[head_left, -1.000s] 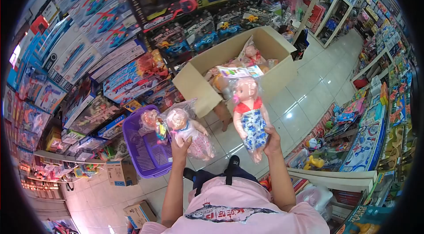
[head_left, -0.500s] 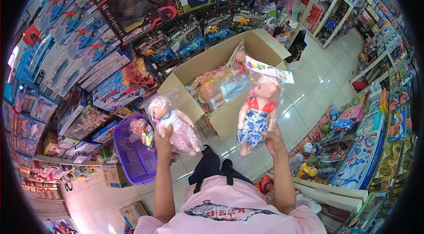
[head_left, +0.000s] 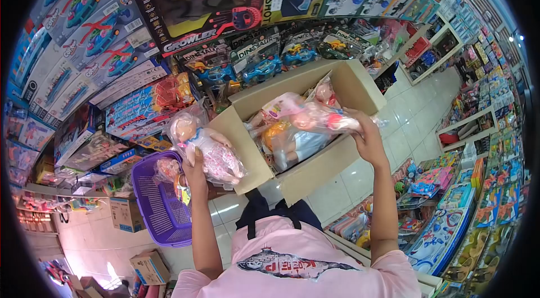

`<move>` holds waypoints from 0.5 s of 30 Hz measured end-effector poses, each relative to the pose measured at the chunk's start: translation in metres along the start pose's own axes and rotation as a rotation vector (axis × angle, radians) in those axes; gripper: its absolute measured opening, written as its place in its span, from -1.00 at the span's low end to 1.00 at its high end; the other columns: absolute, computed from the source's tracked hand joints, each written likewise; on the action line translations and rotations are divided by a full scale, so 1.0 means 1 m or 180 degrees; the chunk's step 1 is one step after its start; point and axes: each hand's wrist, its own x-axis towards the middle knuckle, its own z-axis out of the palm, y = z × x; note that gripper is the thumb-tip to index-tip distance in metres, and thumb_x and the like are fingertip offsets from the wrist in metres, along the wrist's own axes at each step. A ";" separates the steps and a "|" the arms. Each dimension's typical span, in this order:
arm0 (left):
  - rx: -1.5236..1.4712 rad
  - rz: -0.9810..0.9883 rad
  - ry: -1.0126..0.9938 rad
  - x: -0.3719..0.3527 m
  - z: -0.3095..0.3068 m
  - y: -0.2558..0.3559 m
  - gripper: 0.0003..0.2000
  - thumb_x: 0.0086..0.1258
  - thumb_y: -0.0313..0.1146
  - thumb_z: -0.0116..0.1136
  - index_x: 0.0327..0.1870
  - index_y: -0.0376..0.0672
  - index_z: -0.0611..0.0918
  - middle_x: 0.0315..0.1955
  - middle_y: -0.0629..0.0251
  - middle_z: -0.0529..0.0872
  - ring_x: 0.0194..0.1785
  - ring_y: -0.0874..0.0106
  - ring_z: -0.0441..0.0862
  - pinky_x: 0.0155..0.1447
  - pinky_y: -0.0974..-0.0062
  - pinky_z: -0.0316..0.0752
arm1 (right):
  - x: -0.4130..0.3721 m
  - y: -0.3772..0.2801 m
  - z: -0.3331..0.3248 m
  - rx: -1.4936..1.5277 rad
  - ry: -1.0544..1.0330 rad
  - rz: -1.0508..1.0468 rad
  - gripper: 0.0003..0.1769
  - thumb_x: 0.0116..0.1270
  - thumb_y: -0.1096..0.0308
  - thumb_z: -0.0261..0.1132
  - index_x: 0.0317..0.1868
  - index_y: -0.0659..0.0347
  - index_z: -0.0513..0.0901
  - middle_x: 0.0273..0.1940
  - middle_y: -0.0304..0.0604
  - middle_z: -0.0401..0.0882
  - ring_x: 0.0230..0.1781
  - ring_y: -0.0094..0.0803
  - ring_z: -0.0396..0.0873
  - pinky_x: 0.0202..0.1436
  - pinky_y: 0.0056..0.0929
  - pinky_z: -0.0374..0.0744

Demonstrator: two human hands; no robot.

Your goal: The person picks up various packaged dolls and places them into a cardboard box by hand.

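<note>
My left hand (head_left: 194,167) grips a bagged doll in a pink and white dress (head_left: 212,154), held upright beside the left flap of the cardboard box. In my right hand (head_left: 364,136) is a second bagged doll with red at its shoulders (head_left: 315,117), lying sideways over the open box (head_left: 315,172), its head toward the left. Several bagged dolls lie inside the box, one with light blue clothing (head_left: 309,143). Left of my left hand, a purple basket (head_left: 147,208) holds a small bagged doll (head_left: 167,168).
Boxed toys (head_left: 197,0) and dinosaur packs (head_left: 261,64) line the shelves ahead. Small cartons (head_left: 127,213) stand on the floor at left. A low toy display (head_left: 436,230) runs along the right, with a white-framed rack (head_left: 436,50) farther back.
My right hand has moved up and turned its doll from upright to sideways over the box. My left hand still holds its doll. The view has shifted.
</note>
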 end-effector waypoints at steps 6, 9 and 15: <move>0.0024 0.0173 0.0406 -0.002 -0.008 -0.009 -0.58 0.45 -0.16 0.26 0.09 -0.34 0.52 -0.09 0.34 0.60 -0.04 0.58 0.50 0.09 0.57 0.41 | 0.056 0.053 0.073 -0.0518 -0.0573 -0.0652 -0.48 0.01 0.68 0.15 0.06 0.23 0.56 0.12 0.02 0.53 0.20 0.06 0.42 0.26 -0.02 0.39; -0.0052 0.0258 0.0569 -0.013 -0.007 -0.006 -0.59 0.46 -0.18 0.25 0.11 -0.34 0.51 -0.08 0.35 0.60 -0.04 0.57 0.50 0.10 0.57 0.41 | 0.080 0.064 0.114 -0.0669 -0.0801 -0.0847 -0.51 0.04 0.67 0.16 0.05 0.22 0.53 0.15 0.02 0.45 0.24 0.07 0.36 0.25 0.00 0.39; -0.0123 0.0388 0.1261 -0.046 0.001 -0.009 -0.61 0.46 -0.21 0.24 0.13 -0.32 0.51 -0.08 0.38 0.60 -0.03 0.56 0.50 0.10 0.56 0.40 | 0.101 0.108 0.180 -0.1002 -0.1239 -0.1168 -0.52 0.15 0.55 0.19 0.14 0.21 0.47 0.14 0.07 0.38 0.20 0.04 0.35 0.22 0.00 0.43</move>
